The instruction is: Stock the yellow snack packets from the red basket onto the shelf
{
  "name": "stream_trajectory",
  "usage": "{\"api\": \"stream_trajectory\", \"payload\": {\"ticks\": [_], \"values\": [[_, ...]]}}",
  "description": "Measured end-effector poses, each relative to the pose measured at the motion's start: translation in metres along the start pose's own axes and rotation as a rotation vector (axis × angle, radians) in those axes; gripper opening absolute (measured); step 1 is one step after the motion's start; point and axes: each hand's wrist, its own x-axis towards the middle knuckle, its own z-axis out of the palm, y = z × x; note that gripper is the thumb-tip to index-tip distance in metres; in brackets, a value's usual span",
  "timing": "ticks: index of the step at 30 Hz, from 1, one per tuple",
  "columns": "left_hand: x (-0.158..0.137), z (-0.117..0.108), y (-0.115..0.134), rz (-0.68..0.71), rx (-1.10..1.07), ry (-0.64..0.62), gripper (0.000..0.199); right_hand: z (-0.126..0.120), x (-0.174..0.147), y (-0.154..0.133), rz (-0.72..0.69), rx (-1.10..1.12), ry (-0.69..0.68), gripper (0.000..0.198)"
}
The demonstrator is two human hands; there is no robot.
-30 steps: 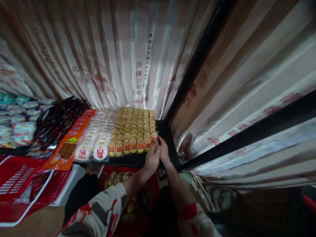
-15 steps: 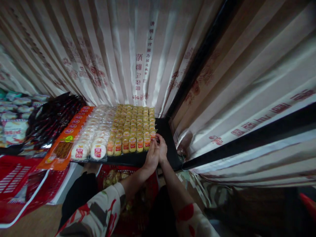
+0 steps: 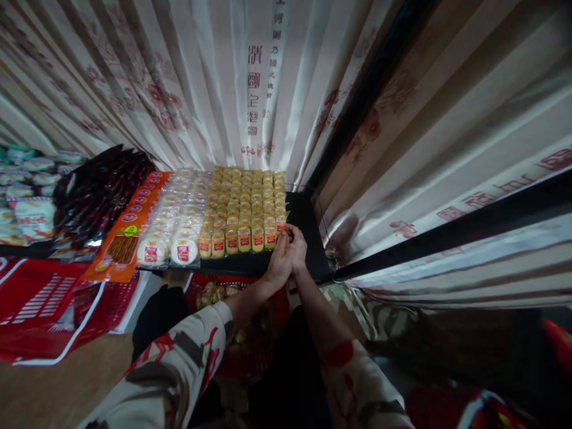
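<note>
The left hand (image 3: pixel 280 260) and right hand (image 3: pixel 299 248) stay bunched together, as a second ago; whether their grip pinches anything, I can't tell. Just past them, a yellow, red-labelled snack packet (image 3: pixel 281 226) sits rightmost on the black surface (image 3: pixel 309 238).

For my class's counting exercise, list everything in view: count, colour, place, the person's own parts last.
yellow packets: many, yellow, shelf's right part
round packets: many, white, left of the yellow
orange packet: at least one, orange, next left
dark packets: many, blackish, left of orange
pale packets: many, white and teal, far left
shelf: one, black, under the packets
left basket: one visible, red, lower left
lower basket: one, red, below the shelf
curtains: count unclear, pale, behind and right
bars: two, black, along the curtains
red thing: one, red, right edge
left hand: one, bare, front right of yellow rows
right hand: one, bare, beside the left
sleeves: two, pale patterned, bottom
legs: two, dark, below
</note>
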Motion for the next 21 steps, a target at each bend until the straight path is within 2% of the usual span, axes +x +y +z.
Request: {"api": "stream_trajectory", "payload": {"ticks": [4,8,11,14,16,18,21], "values": [[-0.008,-0.008,-0.001,0.095,0.076,-0.057,0.033,-0.004,-0.007,-0.005,0.007,-0.03,0.121,0.033],[-0.03,-0.028,-0.002,0.17,0.16,-0.096,0.028,-0.011,-0.03,-0.019,-0.008,-0.077,0.224,0.029],[-0.055,-0.049,-0.015,0.194,0.207,-0.078,0.026,-0.016,-0.057,-0.033,-0.036,-0.046,0.238,0.028],[-0.083,-0.074,-0.037,0.19,0.295,-0.047,0.027,-0.013,-0.091,-0.043,-0.021,0.04,0.191,0.026],[-0.101,-0.09,-0.054,0.117,0.386,-0.043,0.027,-0.004,-0.115,-0.044,0.028,0.081,0.12,0.025],[-0.116,-0.106,-0.072,-0.034,0.461,-0.083,0.027,0.009,-0.139,-0.04,0.1,0.079,0.013,0.026],[-0.13,-0.131,-0.094,-0.312,0.545,-0.152,0.028,0.034,-0.17,-0.024,0.261,-0.041,-0.278,0.024]]}}
